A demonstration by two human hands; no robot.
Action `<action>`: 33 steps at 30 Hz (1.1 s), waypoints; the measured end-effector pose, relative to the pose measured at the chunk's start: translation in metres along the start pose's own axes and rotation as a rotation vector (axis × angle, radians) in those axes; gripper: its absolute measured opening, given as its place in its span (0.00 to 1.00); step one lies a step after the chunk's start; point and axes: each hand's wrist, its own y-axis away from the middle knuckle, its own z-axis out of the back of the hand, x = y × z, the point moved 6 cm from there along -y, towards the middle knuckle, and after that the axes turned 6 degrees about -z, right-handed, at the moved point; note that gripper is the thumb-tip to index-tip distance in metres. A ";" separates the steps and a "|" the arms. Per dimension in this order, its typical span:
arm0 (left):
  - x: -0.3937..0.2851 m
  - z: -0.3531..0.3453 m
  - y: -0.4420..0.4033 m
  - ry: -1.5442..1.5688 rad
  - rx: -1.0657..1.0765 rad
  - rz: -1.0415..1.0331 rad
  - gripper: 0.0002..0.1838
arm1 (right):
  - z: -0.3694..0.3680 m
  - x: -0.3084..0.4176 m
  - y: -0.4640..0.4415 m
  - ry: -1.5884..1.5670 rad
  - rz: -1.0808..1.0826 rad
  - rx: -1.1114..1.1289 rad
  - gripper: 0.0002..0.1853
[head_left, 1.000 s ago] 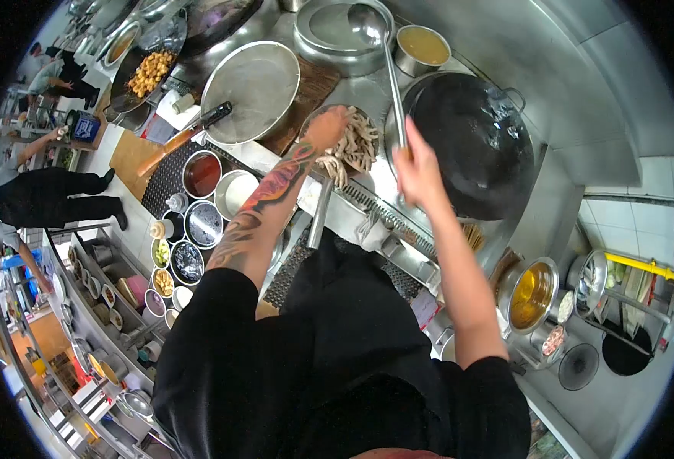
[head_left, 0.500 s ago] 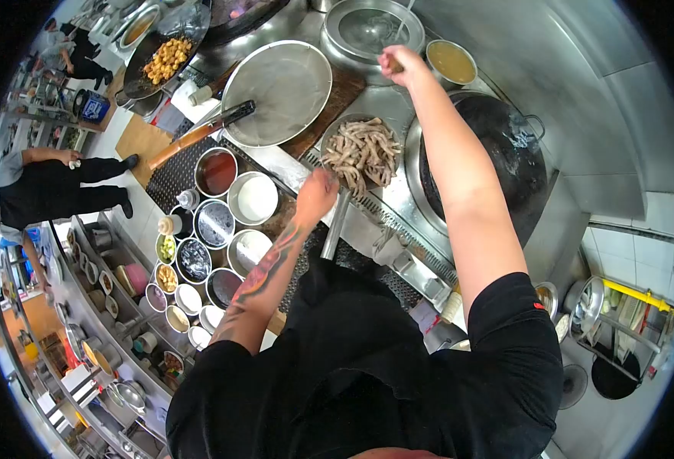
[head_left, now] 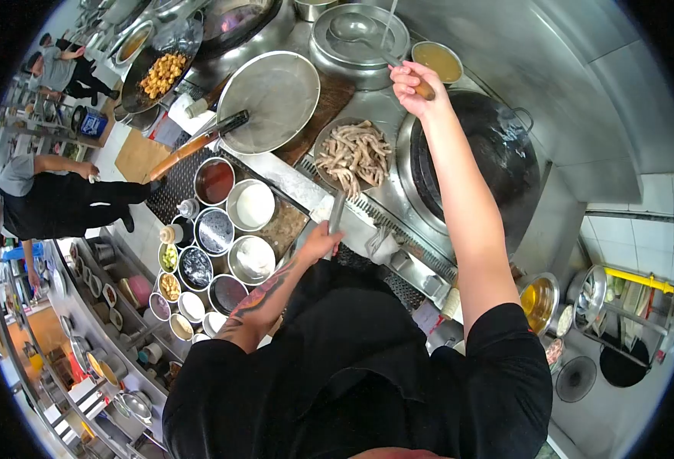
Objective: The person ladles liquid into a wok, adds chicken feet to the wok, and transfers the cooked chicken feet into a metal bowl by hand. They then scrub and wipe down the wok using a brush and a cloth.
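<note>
My left hand (head_left: 321, 242) is closed round the metal handle (head_left: 337, 214) of a strainer heaped with greyish-brown strips (head_left: 352, 153), which rests beside the stove. My right hand (head_left: 417, 83) grips the wooden end of a ladle (head_left: 356, 30), whose bowl is over the lidded-looking steel pot (head_left: 360, 57) at the top. A black wok (head_left: 478, 157) sits on the burner to the right, partly behind my right forearm. Just right of the steel pot is a container of yellowish liquid (head_left: 438, 61), close to my right hand.
A large round mesh strainer (head_left: 269, 99) lies left of the strips. Several seasoning containers (head_left: 250, 205) stand at the left. A wok with browned cubes (head_left: 162, 75) is at the upper left. A co-worker (head_left: 61, 195) stands at the far left, and other people are further back.
My left hand has moved from the strips down onto the strainer handle and closed on it. My right hand went up toward the steel pot, and the ladle has turned.
</note>
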 end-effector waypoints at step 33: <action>-0.212 -0.197 -0.032 -0.829 -0.063 -0.615 0.17 | -0.001 -0.047 0.486 0.101 0.480 -0.326 0.13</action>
